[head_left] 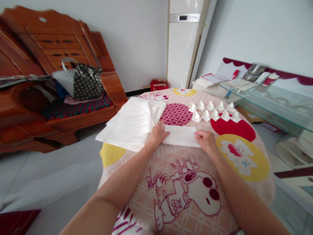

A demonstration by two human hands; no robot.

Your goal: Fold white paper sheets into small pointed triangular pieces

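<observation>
A white sheet of paper [181, 136], folded into a long rectangle, lies on the patterned tablecloth in front of me. At its left end my left hand [158, 133] grips the edge, with the thumb on top. My right hand [204, 139] pinches the right end between thumb and fingers. Just left of my left hand is a spread stack of white paper [135, 120], some sheets printed with text. Beyond my right hand stand two rows of small folded white paper pieces [215, 114] with pointed tops.
The round table wears a cartoon-print cloth [186, 195]. To the right, a glass shelf [274, 104] holds metal bowls and papers. A wooden sofa [80, 117] with a dotted bag [89, 81] stands left. Behind the table are a red box [158, 85] and a tall white appliance [182, 49].
</observation>
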